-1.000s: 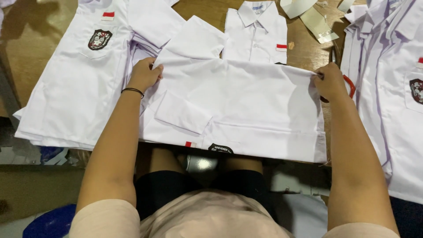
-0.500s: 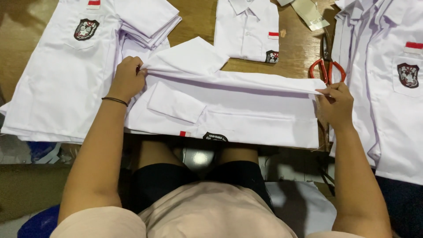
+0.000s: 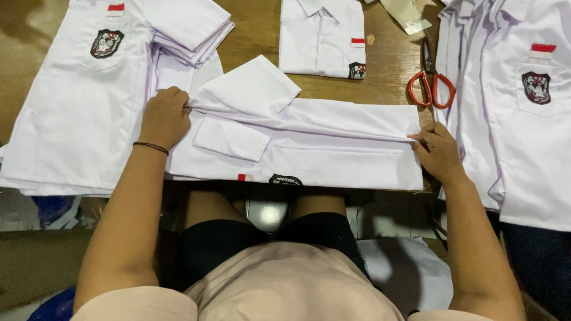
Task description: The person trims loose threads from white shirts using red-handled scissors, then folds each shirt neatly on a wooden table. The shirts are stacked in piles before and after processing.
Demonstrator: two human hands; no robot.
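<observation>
Left hand [image 3: 165,117] pinches the left end of a fold in the white shirt [image 3: 309,148], fingers closed on cloth; right hand [image 3: 439,151] pinches the right end of the same fold. Shirt lies across the near edge of the wooden table [image 3: 262,35], folded lengthwise, one sleeve [image 3: 250,89] angled up over it; left shirt stack [image 3: 77,101] touches its left side; right shirt stack [image 3: 517,107] lies just beside the right hand; folded shirt [image 3: 321,35] farther back, apart; red-handled scissors [image 3: 431,83] just above the right hand; black band [image 3: 150,146] on left wrist.
</observation>
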